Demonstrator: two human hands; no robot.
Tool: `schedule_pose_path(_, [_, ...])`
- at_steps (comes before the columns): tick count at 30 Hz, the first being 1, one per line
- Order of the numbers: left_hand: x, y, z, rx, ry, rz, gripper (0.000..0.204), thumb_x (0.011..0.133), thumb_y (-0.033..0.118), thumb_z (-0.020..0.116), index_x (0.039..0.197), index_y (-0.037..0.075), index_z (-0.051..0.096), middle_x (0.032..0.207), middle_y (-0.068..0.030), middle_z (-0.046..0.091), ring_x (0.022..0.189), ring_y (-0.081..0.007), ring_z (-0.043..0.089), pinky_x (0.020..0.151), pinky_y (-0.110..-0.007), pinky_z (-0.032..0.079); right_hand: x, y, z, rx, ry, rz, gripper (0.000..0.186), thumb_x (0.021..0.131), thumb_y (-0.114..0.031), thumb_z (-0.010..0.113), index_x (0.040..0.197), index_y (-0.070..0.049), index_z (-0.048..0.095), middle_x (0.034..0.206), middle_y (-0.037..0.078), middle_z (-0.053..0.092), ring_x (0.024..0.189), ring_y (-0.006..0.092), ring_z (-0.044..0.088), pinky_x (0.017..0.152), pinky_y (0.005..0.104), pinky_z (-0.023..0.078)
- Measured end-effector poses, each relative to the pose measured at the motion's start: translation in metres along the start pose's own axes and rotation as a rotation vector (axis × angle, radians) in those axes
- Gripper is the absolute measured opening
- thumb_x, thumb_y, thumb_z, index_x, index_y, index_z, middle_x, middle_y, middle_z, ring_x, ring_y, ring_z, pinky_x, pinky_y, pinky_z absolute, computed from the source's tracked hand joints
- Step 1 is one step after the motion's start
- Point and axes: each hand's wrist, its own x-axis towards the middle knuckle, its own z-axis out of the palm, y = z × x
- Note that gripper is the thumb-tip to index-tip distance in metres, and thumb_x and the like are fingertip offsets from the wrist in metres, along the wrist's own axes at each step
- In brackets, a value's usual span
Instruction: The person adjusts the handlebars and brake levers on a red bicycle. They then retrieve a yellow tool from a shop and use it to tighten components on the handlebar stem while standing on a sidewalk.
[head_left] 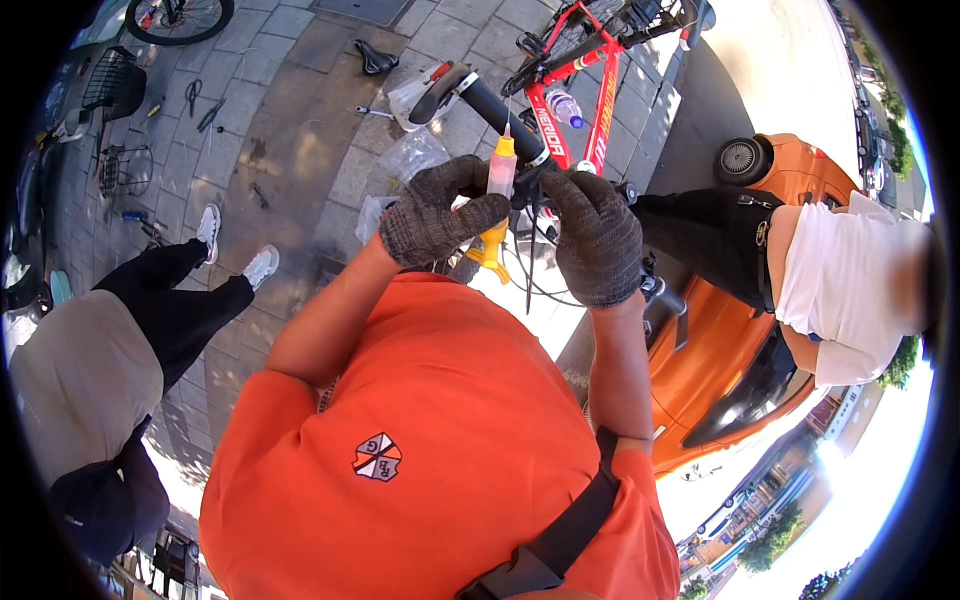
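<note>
Both my hands wear dark grey knit gloves. My left hand [440, 210] is closed around a syringe-like applicator [502, 172] with a clear pinkish barrel, a yellow tip with a thin needle, and a yellow plunger handle. The needle points up, away from my body. Beside it, my right hand [600, 240] has its fingers curled together close to the middle of a black bicycle handlebar [500, 115]; whatever they pinch is hidden. Black cables [528, 260] hang below the handlebar, between my hands. Beyond it extends the red bicycle frame [607, 90].
A black saddle [375, 57], clear plastic bags [415, 153], a bottle [565, 108] and pliers [210, 115] lie on the paving. One person [95, 350] is at left; another in a white shirt [840, 280] stands at right by an orange car [700, 390].
</note>
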Motion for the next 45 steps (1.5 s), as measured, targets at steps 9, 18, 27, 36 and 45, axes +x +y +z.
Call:
schedule_pose_path(9, [0.000, 0.009, 0.001, -0.008, 0.009, -0.072, 0.034, 0.094, 0.022, 0.073, 0.120, 0.000, 0.067, 0.107, -0.0094, 0.073, 0.103, -0.0191, 0.070, 0.096, -0.036, 0.054, 0.000, -0.005, 0.006, -0.016, 0.011, 0.013, 0.042, 0.084, -0.010, 0.075, 0.125, -0.007, 0.068, 0.103, 0.016, 0.067, 0.088, 0.0335, 0.069, 0.074, 0.0424, 0.057])
schedule_pose_path(18, [0.000, 0.008, 0.004, -0.086, 0.016, -0.097, 0.032, 0.095, 0.023, 0.073, 0.118, 0.000, 0.067, 0.104, -0.0114, 0.074, 0.097, -0.0176, 0.071, 0.087, -0.034, 0.057, -0.013, -0.004, 0.036, 0.214, 0.288, 0.110, 0.016, 0.098, -0.009, 0.066, 0.113, -0.006, 0.072, 0.099, 0.015, 0.066, 0.085, 0.0295, 0.069, 0.074, 0.0415, 0.056])
schedule_pose_path(27, [-0.007, 0.023, 0.018, -0.258, -0.025, -0.160, 0.035, 0.099, 0.020, 0.069, 0.123, -0.004, 0.064, 0.103, -0.0100, 0.070, 0.095, -0.0188, 0.069, 0.088, -0.034, 0.057, -0.058, -0.004, 0.039, 0.993, 0.254, 0.501, 0.019, 0.102, -0.008, 0.059, 0.118, -0.002, 0.068, 0.094, 0.007, 0.070, 0.085, 0.0125, 0.066, 0.078, 0.0305, 0.054])
schedule_pose_path(36, [-0.007, 0.039, 0.049, 0.086, -0.152, -0.174, 0.024, 0.099, 0.014, 0.068, 0.118, 0.000, 0.069, 0.105, -0.0089, 0.073, 0.093, -0.0137, 0.069, 0.083, -0.031, 0.057, -0.071, -0.018, -0.013, 0.901, -0.116, 0.744, 0.050, 0.090, -0.033, 0.081, 0.125, 0.000, 0.068, 0.089, 0.008, 0.073, 0.079, 0.0085, 0.064, 0.072, 0.0279, 0.053])
schedule_pose_path(45, [0.002, 0.018, 0.086, -0.152, -0.254, -0.338, 0.033, 0.104, 0.014, 0.063, 0.132, -0.002, 0.064, 0.116, -0.0112, 0.072, 0.107, -0.0157, 0.068, 0.089, -0.030, 0.057, -0.100, 0.000, -0.023, 0.589, 0.016, 0.761, 0.049, 0.084, -0.039, 0.083, 0.113, -0.001, 0.072, 0.089, 0.013, 0.068, 0.077, 0.0219, 0.063, 0.071, 0.0371, 0.053])
